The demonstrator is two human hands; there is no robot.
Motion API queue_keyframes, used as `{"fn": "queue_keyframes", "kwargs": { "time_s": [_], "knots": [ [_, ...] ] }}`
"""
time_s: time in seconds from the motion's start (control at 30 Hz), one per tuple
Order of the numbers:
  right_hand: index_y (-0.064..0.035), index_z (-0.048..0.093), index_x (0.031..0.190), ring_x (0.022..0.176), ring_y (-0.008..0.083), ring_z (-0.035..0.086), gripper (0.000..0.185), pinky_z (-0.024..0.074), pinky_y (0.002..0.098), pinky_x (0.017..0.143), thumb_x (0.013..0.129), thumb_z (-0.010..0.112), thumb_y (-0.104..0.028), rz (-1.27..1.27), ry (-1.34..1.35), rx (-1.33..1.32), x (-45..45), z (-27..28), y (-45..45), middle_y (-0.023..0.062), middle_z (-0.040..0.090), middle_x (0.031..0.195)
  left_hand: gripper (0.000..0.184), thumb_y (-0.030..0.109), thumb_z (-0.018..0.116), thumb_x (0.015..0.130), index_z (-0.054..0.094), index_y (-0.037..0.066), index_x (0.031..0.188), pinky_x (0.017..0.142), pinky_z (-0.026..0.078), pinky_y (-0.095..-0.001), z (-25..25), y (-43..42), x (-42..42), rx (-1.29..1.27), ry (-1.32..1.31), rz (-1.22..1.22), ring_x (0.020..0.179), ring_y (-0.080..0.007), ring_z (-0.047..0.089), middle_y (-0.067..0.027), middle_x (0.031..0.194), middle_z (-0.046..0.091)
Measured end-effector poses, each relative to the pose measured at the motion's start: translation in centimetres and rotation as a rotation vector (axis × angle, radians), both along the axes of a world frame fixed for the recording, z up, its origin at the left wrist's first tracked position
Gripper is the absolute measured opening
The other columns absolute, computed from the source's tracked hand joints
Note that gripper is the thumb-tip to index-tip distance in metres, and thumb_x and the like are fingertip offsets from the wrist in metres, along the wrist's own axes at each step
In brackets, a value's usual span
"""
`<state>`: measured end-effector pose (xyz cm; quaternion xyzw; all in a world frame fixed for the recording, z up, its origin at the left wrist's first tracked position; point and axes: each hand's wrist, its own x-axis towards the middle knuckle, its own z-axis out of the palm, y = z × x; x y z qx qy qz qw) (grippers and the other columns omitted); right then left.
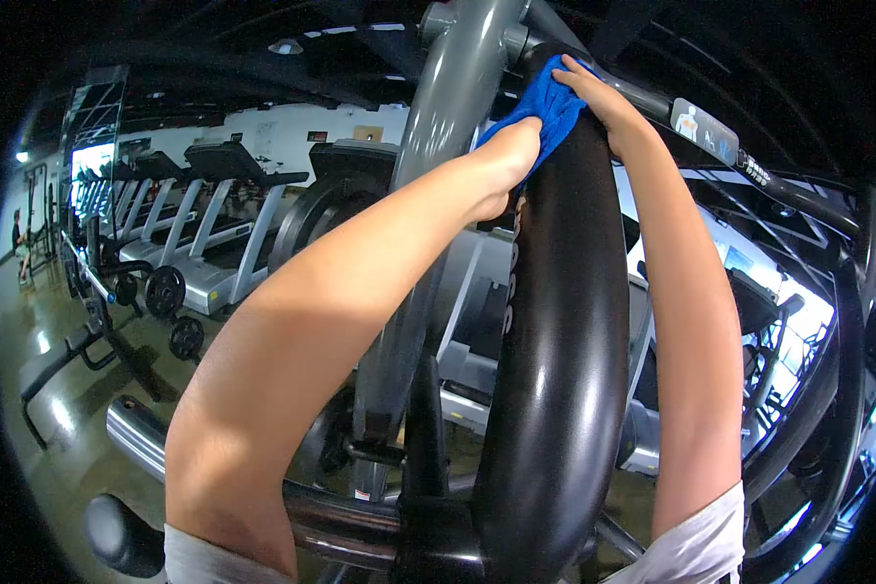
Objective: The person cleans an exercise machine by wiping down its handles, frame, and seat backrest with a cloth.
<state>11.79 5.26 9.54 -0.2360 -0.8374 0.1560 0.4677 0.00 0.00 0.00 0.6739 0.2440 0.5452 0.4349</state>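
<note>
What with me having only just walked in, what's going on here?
Someone in a gym has both arms stretched out to a blue cloth, which lies against the upper part of a thick black tube. The left hand is at the cloth's left side, the right hand at its upper right. Treadmills stand beyond.

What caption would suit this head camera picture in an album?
Gym scene: left hand and right hand on a blue cloth against a thick black tube, treadmills behind.

You are resting two hands on one blue cloth, upper centre; two small weight plates are showing at left.
</note>
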Motion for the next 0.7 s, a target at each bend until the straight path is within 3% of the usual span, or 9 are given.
{"fn": "queue_keyframes", "kwargs": {
  "time_s": [0.07,0.1,0.17,0.2,0.23,0.33,0.5,0.63,0.7],
  "knots": [
    [-0.0238,0.02,0.147,0.124,0.0278,0.045,0.08,0.0414,0.0393,0.097,0.082,0.063,-0.041,0.065,0.139,-0.134,-0.2,-1.2,-1.4,0.018,0.037,0.141,0.032,0.026,0.036,0.095,0.052,0.003,0.113,0.087,0.043,-0.0352,-0.2,1.2,0.1,0.012,-0.212,0.517,0.093,-0.0217,0.057,-0.0124,0.109,0.06],
    [-0.0238,0.02,0.147,0.124,0.0278,0.045,0.08,0.0414,0.0393,0.097,0.082,0.063,-0.041,0.068,0.158,-0.124,0.3,-1.3,-1.0,0.018,0.037,0.141,0.032,0.026,0.036,0.095,0.052,0.003,0.113,0.087,0.043,-0.0352,0.0,1.2,0.0,0.026,-0.196,0.517,0.093,-0.0217,0.057,-0.0124,0.109,0.06],
    [-0.0234,0.02,0.147,0.12,0.0273,0.048,0.081,0.0426,0.0383,0.095,0.082,0.064,-0.041,0.148,0.238,-0.193,0.4,-1.1,-0.7,0.0178,0.04,0.139,0.052,0.028,0.035,0.091,0.041,-0.007,0.128,0.1,0.033,-0.0391,0.3,0.8,-0.5,0.301,-0.053,0.555,0.118,-0.0312,0.046,-0.0258,0.129,0.046],
    [-0.023,0.019,0.147,0.117,0.027,0.05,0.082,0.0419,0.0377,0.096,0.081,0.066,-0.041,0.125,0.239,-0.18,0.8,-1.5,0.8,0.0175,0.041,0.138,0.029,0.02,0.039,0.093,0.053,0.002,0.111,0.083,0.045,-0.0361,0.2,1.9,-0.7,0.367,-0.048,0.612,0.087,-0.0207,0.059,-0.0118,0.104,0.061],
    [-0.0168,0.011,0.148,0.125,0.0281,0.042,0.09,0.0357,0.0394,0.1,0.081,0.066,-0.04,0.251,0.259,-0.211,1.3,-2.7,-1.3,0.0172,0.037,0.142,0.029,0.02,0.039,0.093,0.053,0.002,0.111,0.083,0.045,-0.0361,0.5,1.4,-0.6,0.384,-0.05,0.604,0.087,-0.0207,0.059,-0.0118,0.104,0.061],
    [-0.0169,0.014,0.148,0.122,0.0268,0.045,0.089,0.0372,0.0382,0.098,0.08,0.066,-0.04,0.223,0.306,-0.289,2.2,-4.8,-3.1,0.0164,0.039,0.14,0.029,0.02,0.039,0.093,0.053,0.003,0.112,0.086,0.044,-0.0362,0.5,0.0,0.1,0.259,-0.059,0.516,0.093,-0.0201,0.059,-0.0119,0.106,0.061],
    [-0.0201,0.023,0.146,0.123,0.0258,0.044,0.08,0.0389,0.0357,0.097,0.082,0.064,-0.043,0.18,0.366,-0.29,3.3,-8.3,-6.1,0.017,0.039,0.141,0.05,0.037,0.024,0.098,0.051,0.004,0.122,0.093,0.042,-0.037,-0.3,0.8,1.2,0.056,-0.037,0.59,0.106,-0.0216,0.057,-0.0126,0.12,0.058],
    [-0.0175,0.02,0.147,0.123,0.0247,0.045,0.075,0.0363,0.0322,0.099,0.087,0.057,-0.043,0.126,0.331,-0.236,4.3,-11.0,-8.4,0.0176,0.039,0.14,0.055,0.041,0.021,0.098,0.048,0.003,0.127,0.097,0.039,-0.0382,-1.1,-2.6,2.7,-0.098,-0.118,0.476,0.111,-0.0226,0.054,-0.0125,0.123,0.056],
    [-0.0189,0.018,0.147,0.121,0.0224,0.046,0.071,0.0358,0.032,0.099,0.09,0.055,-0.04,0.119,0.306,-0.229,4.4,-13.0,-10.0,0.0169,0.041,0.138,0.057,0.042,0.02,0.098,0.047,0.002,0.128,0.099,0.037,-0.0374,-2.6,-4.6,2.7,-0.066,-0.001,0.618,0.115,-0.022,0.051,-0.0129,0.126,0.054]
  ]
}}
